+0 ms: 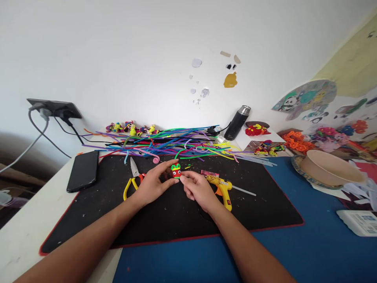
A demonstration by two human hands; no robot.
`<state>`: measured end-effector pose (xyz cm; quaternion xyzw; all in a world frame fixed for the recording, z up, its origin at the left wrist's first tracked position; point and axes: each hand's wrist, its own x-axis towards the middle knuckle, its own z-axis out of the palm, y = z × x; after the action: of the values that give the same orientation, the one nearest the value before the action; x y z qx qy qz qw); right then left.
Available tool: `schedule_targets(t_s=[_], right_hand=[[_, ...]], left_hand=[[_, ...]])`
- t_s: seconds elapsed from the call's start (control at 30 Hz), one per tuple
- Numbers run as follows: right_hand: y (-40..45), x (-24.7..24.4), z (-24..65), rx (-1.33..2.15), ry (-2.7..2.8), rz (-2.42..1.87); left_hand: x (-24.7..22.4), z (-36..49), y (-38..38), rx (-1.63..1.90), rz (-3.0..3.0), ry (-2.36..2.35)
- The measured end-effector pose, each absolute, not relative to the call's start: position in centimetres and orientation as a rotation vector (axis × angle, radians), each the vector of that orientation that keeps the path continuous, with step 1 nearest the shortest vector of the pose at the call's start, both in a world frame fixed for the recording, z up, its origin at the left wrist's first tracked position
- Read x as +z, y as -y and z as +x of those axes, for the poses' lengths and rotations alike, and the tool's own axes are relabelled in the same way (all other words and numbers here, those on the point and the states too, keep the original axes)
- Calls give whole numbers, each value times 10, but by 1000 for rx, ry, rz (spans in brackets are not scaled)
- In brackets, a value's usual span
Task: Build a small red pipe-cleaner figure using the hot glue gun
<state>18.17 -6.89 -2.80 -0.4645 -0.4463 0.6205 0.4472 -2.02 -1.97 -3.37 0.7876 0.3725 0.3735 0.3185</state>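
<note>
A small red and green pipe-cleaner figure (176, 171) with stuck-on eyes is held between both hands above the black mat (88, 220). My left hand (153, 182) pinches it from the left with thumb and forefinger. The fingertips of my right hand (198, 189) touch its right side. Just right of my right hand a yellow glue gun (222, 188) lies on the mat, its glue stick pointing right. Yellow-handled pliers (133, 179) lie left of my left hand.
A heap of coloured pipe cleaners (165, 143) covers the mat's far edge. A black phone (83, 171) lies at the left, a black flask (237, 122) stands at the back. A paper bowl (328, 167) and finished pipe-cleaner flowers (297, 141) are at the right. Cables hang from a wall socket (54, 108).
</note>
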Motion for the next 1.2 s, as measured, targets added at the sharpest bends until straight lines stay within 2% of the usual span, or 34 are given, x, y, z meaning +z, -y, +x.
schedule_targets(t_s=[0.73,1.2], right_hand=[[67,-34,191,1651,1151,-1069],[67,-35,192,1653,1183,-1079]], left_hand=[[-28,-20,16,813,1651,-871],[-29,-21,16,800,1633,-895]])
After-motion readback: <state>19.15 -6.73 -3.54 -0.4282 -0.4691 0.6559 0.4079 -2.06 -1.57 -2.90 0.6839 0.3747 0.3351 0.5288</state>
